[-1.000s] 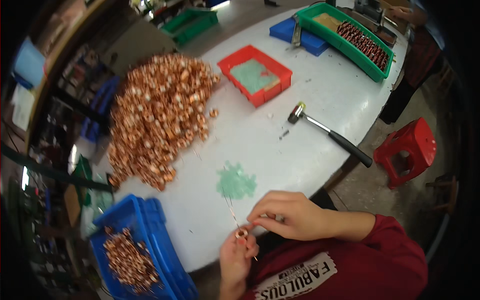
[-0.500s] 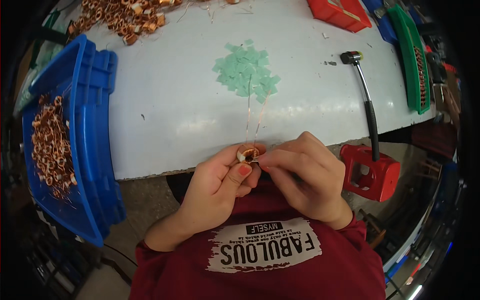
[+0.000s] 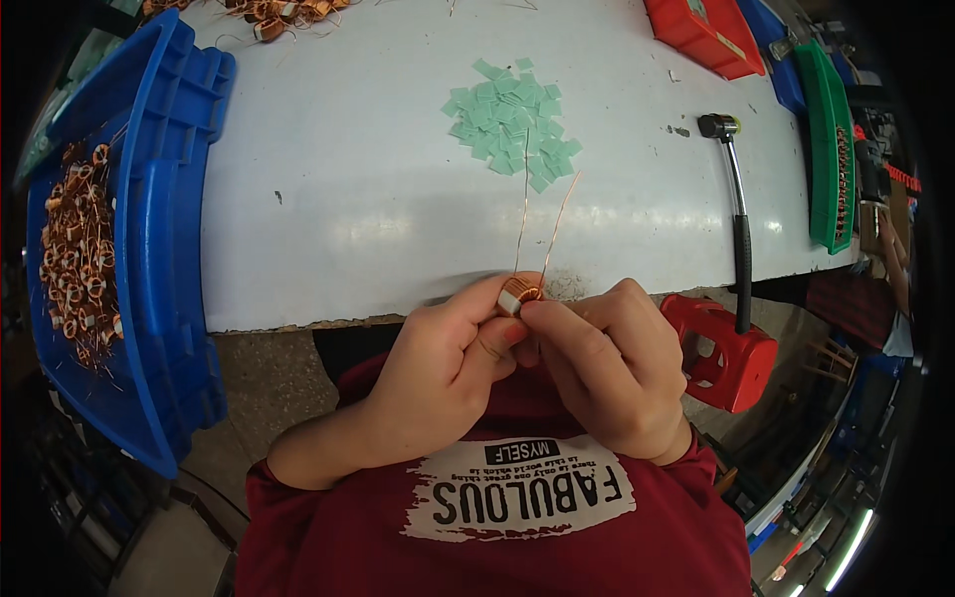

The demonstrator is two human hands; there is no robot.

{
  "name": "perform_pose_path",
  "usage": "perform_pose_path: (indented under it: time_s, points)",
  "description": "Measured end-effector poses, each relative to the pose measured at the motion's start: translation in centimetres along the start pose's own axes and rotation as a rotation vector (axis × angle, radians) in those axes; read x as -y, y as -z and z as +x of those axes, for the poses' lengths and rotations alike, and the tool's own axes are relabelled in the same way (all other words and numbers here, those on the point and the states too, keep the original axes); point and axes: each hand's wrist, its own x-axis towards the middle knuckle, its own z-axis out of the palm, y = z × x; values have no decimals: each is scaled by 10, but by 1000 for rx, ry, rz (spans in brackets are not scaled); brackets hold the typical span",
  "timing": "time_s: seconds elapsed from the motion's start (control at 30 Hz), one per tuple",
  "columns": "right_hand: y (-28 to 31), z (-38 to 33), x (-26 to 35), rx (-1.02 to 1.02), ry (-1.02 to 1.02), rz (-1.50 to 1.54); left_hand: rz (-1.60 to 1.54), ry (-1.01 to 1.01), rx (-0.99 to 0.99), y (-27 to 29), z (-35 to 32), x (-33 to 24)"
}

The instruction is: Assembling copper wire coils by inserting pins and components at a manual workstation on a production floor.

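Observation:
A small ring-shaped copper coil (image 3: 518,294) with a pale band sits just off the near edge of the table. Two long wire leads rise from it toward the far side. My left hand (image 3: 438,363) is closed, with thumb and fingers pinching the coil from the left. My right hand (image 3: 617,363) is closed too, its fingertips pressed against the coil's right side. Whether anything small lies under those right fingertips is hidden. Beyond the leads, a heap of pale green square pieces (image 3: 502,114) lies on the white table (image 3: 328,219).
At left stands a blue crate (image 3: 149,289) holding many copper coils (image 3: 80,259). More coils (image 3: 269,20) lie at the far left. A hammer (image 3: 738,199) overhangs the right edge above a red stool (image 3: 726,363). Red (image 3: 701,40) and green (image 3: 824,149) trays sit far right.
The coil has turned in my left fingers, so its pale band faces more upward. My right fingertips have come in closer against it. The whole view has shifted slightly.

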Motion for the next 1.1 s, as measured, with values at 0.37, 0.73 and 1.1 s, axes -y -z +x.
perform_pose_path:
  time_s: [0.37, 0.73, 1.1]
  points:
    - [-5, -2, -9, -52, -709, 1115, 213, -148, 70, 3, -7, 4]
    - [-16, -8, -29, -133, -566, 1368, 376, -325, 7, 1, 3, 4]
    - [4, -14, -39, 81, -689, 1150, 318, -292, -315, 11, -54, -49]
